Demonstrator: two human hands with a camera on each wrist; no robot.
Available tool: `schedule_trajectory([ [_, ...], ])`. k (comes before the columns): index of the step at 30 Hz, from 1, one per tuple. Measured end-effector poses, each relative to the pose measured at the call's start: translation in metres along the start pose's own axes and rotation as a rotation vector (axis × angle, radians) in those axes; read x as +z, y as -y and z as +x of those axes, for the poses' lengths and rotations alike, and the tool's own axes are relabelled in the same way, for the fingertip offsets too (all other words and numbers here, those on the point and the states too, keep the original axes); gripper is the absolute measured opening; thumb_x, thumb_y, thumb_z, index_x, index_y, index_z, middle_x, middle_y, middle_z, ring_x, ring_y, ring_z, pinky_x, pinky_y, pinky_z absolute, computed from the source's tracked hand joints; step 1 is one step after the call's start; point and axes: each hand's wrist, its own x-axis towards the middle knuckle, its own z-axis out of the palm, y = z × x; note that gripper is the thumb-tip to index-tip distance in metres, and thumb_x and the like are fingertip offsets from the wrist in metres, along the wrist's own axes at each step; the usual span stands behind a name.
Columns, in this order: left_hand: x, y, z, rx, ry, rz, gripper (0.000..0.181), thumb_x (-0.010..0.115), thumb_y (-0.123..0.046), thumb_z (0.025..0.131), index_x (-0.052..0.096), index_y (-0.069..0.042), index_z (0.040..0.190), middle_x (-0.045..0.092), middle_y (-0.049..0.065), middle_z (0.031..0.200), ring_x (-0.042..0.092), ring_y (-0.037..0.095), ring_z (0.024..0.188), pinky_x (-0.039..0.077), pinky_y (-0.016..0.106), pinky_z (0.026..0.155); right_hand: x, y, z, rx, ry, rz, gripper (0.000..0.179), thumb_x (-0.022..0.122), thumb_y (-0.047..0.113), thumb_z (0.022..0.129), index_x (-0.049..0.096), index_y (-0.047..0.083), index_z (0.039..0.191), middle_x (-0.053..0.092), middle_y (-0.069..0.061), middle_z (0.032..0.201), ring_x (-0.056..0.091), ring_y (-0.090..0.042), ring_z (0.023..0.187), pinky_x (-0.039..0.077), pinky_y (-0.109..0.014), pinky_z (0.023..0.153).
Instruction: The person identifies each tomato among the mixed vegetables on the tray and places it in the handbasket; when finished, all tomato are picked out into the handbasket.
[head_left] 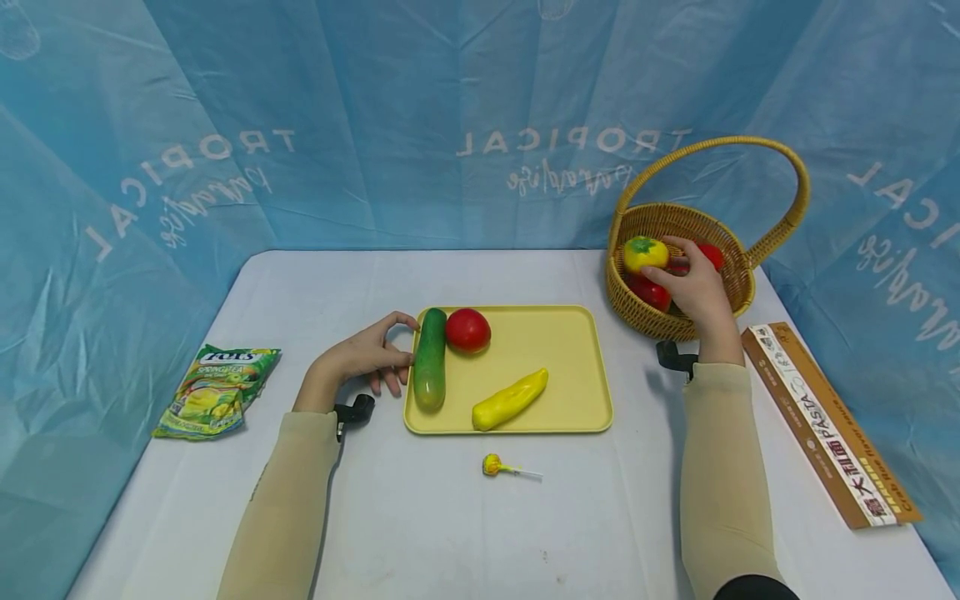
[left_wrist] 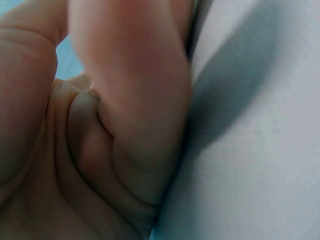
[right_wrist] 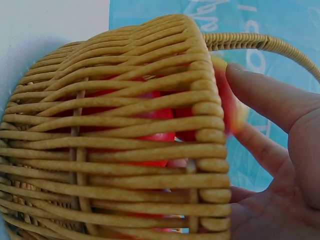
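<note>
In the head view my left hand (head_left: 375,354) rests at the left rim of the yellow tray (head_left: 570,342), fingers loosely bent, fingertips right beside a green cucumber (head_left: 430,362). A red tomato (head_left: 468,331) and a long yellow pepper (head_left: 510,400) also lie on this tray. Over the wicker basket (head_left: 626,300), my right hand (head_left: 697,287) pinches a round yellow fruit with a green top (head_left: 645,252) between thumb and fingers. Its side appears reddish in the right wrist view. Red produce (head_left: 651,292) sits below it in the basket, partly hidden by the hand.
A green candy bag (head_left: 219,392) lies at the table's left. In front of the tray is a wrapped yellow lollipop (head_left: 492,465). The long brown pasta box (head_left: 832,425) lies along the right edge, close to the basket, whose tall handle (head_left: 712,143) arches above it.
</note>
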Motion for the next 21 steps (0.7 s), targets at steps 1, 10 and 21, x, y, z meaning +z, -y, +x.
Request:
schedule_trajectory([
  [1,0.0,0.0,0.0,0.0,0.0,0.001,0.058,0.068,-0.026,0.102,0.035,-0.027,0.149,0.077,0.012,0.083,0.076,0.024,0.061,0.059,0.032,0.05,0.0,0.0,0.0,-0.004,-0.001,-0.001,0.085,0.07,0.052,0.099,0.028,0.025,0.168,0.037,-0.024,0.168,0.04,-0.047,0.15,0.041,-0.067,0.12],
  [10,-0.001,0.0,0.0,0.004,0.005,-0.007,0.058,0.069,-0.025,0.102,0.035,-0.026,0.149,0.077,0.012,0.082,0.075,0.024,0.06,0.059,0.033,0.05,-0.002,0.003,-0.005,-0.008,-0.018,0.007,0.084,0.07,0.052,0.099,0.029,0.027,0.168,0.04,-0.022,0.165,0.042,-0.044,0.148,0.044,-0.066,0.118],
  [21,-0.001,-0.001,-0.001,-0.005,0.004,-0.007,0.058,0.069,-0.025,0.101,0.035,-0.026,0.148,0.077,0.012,0.083,0.075,0.023,0.06,0.059,0.032,0.05,-0.01,0.026,-0.019,-0.046,-0.056,0.03,0.082,0.071,0.054,0.098,0.031,0.033,0.167,0.045,-0.02,0.163,0.044,-0.041,0.147,0.044,-0.064,0.119],
])
